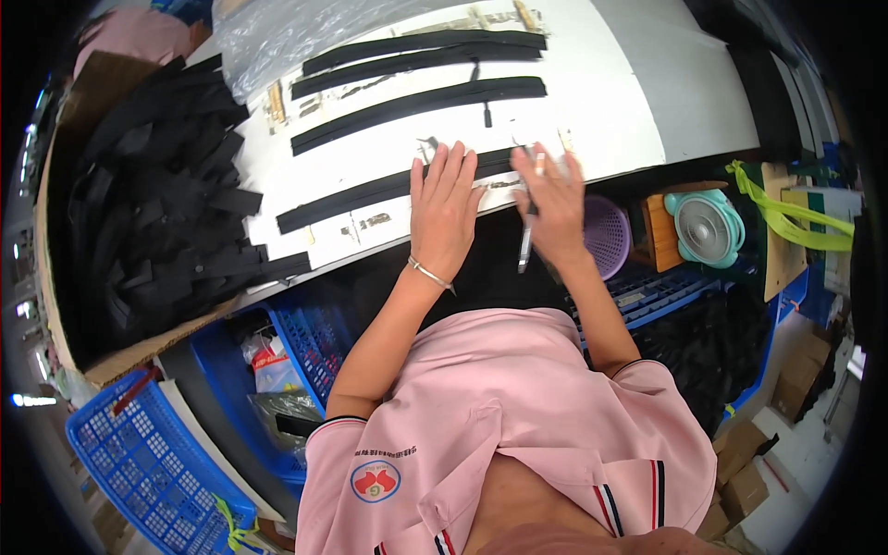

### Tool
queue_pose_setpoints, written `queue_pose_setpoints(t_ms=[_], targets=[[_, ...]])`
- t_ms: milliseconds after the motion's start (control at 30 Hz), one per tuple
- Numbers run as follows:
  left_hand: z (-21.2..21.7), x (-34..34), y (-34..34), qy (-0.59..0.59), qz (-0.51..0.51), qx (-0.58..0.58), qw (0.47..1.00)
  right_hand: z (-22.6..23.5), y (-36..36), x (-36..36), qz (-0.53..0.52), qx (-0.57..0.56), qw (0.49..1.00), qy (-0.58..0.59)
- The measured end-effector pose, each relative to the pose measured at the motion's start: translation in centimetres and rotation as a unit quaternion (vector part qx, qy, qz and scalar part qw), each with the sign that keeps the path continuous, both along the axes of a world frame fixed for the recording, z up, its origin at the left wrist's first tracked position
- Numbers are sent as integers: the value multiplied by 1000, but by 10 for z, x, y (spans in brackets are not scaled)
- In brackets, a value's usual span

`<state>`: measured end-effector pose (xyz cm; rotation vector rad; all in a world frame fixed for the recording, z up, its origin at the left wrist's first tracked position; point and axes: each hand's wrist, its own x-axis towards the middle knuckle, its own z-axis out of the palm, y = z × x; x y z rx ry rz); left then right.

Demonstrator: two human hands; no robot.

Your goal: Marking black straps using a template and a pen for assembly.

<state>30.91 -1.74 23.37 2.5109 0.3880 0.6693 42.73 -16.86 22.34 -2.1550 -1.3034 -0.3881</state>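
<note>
Across the white board (610, 83) lie several long black fabric strips (416, 113), roughly side by side. My left hand (445, 208) rests flat, fingers stretched out, on the nearest black strip (342, 201). At that strip's right end my right hand (553, 205), a little blurred, has its fingers curled round a slim pen-like tool (525, 245) with a dark upper part and a silvery lower end. The tool's exact kind does not show, and its upper end is partly hidden by the fingers. A short black tab (487, 116) sticks out below the middle strip.
A large cardboard box (69, 344) of black strips (176, 203) stands at the left. Clear plastic sheeting (277, 42) covers the far left. At right are a purple basket (606, 236) and a teal fan (708, 229). Blue crates (162, 462) sit below the table edge.
</note>
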Motion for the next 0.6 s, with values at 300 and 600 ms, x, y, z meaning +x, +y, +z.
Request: queue_pose_setpoints(t_ms=[300,600], targets=[[-2,-76,35,108,124,36,986,0,-33,38,-10,6,1000,9],[-2,-124,46,158,194,38,967,1,-32,35,-22,-16,1000,-15]])
